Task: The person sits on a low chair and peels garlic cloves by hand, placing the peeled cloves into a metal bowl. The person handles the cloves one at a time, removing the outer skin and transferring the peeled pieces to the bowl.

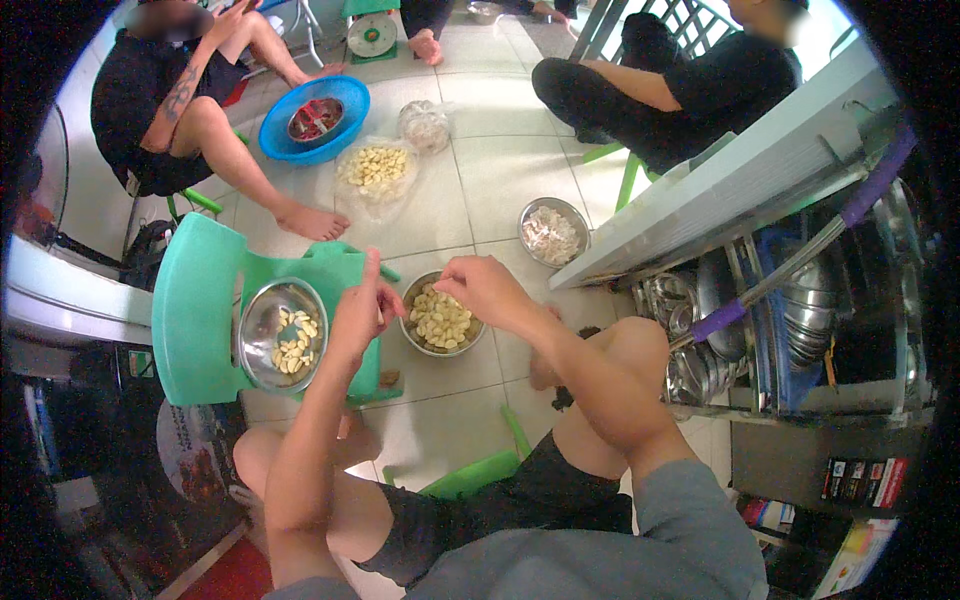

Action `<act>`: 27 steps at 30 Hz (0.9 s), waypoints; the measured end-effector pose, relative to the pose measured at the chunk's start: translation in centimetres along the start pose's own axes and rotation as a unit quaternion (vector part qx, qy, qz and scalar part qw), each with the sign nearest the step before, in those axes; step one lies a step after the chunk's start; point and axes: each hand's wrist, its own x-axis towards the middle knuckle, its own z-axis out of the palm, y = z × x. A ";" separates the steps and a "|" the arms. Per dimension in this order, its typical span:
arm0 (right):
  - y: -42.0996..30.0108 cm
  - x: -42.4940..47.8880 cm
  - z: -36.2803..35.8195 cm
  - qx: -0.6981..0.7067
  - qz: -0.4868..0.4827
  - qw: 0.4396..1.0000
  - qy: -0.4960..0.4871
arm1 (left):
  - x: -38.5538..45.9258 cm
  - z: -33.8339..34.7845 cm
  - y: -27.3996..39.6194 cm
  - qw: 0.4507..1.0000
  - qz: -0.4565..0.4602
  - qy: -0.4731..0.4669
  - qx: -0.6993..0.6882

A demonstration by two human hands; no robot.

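A steel bowl of garlic cloves (441, 324) stands on the floor before me. My right hand (484, 289) is over its far right rim, thumb and fingertips pinched together; whether a clove is between them is too small to tell. My left hand (365, 306) is just left of this bowl, one finger pointing away and the others curled. Something small and pale shows by its curled fingers, too unclear to name. Left of that hand, a wider steel bowl (259, 337) with pale peeled cloves (295, 343) rests on a green plastic chair (196, 315).
Ahead on the tiles are a bag of cloves (377, 169), another plastic bag (424, 126) and a blue basin (356, 105) holding a steel bowl. A bowl of pale shreds (553, 234) stands near the white frame (720, 172). Seated people flank the floor; a steel dish rack is right.
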 end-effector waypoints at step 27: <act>3.9 0.8 4.5 -0.200 0.076 0.975 -0.065 | 0.6 -0.9 -1.6 0.994 0.036 -0.058 -0.080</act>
